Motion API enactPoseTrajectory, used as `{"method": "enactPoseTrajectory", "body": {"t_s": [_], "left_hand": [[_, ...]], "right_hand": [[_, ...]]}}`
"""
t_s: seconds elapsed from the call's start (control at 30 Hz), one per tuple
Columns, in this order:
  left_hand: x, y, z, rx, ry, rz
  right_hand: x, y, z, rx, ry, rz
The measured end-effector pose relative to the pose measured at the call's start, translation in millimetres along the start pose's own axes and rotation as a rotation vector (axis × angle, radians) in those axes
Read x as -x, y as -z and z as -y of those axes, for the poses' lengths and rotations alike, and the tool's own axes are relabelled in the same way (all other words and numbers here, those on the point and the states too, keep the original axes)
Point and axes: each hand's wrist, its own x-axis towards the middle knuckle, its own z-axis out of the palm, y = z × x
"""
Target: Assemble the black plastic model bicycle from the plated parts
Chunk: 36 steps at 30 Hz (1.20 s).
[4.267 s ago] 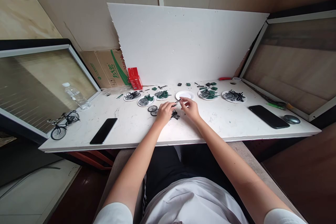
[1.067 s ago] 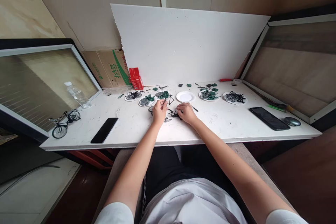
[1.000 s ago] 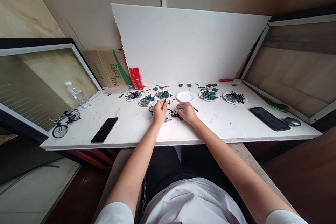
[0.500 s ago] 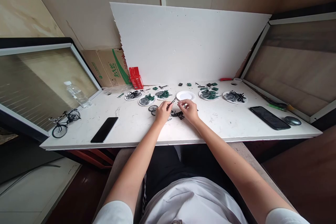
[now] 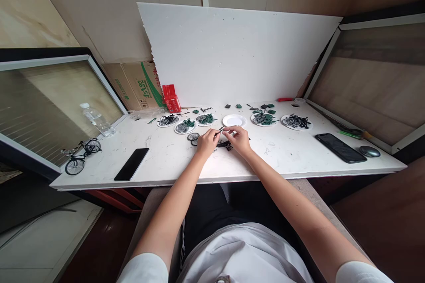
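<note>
My left hand (image 5: 207,141) pinches a small dark part (image 5: 220,130) above the middle of the white table. My right hand (image 5: 238,139) meets it from the right, its fingertips closed at the part's other end; whether they hold a separate piece is too small to tell. Below and between the hands lie black parts (image 5: 227,145), partly hidden. Two black spoked wheels (image 5: 193,136) rest just left of my left hand. Beyond the hands stands an empty white paper plate (image 5: 234,120).
Plates of black and green parts (image 5: 263,119) line the back. An assembled model bicycle (image 5: 83,155), a bottle (image 5: 97,119) and a phone (image 5: 132,164) are at left. Another phone (image 5: 340,148) and a rounded silver object (image 5: 369,151) lie right. A white board (image 5: 239,53) stands behind.
My hands have come together; the right fingertips now reach the dark part in my left hand, which has tilted lower. The view has shifted very slightly.
</note>
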Motion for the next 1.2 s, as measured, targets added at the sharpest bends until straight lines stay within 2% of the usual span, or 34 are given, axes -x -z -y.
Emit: {"method": "enactPoseTrajectory", "body": {"t_s": [0.57,0.83,1.0,1.2], "left_hand": [[2,1.6,-3,-0.001,-0.015,0.053],[2,1.7,-3,0.005,-0.001,0.073],[2,1.8,-3,-0.013,-0.016,0.059],[2,1.3,-1,-0.019,-0.02,0.053]], "right_hand": [[1,2,0,-0.031,0.006,0.016],[1,1,-5,0.097,0.106,0.015],[2,-1,-11,0.095,0.172,0.008],[1,-2,-12,0.14,0.181,0.048]]}}
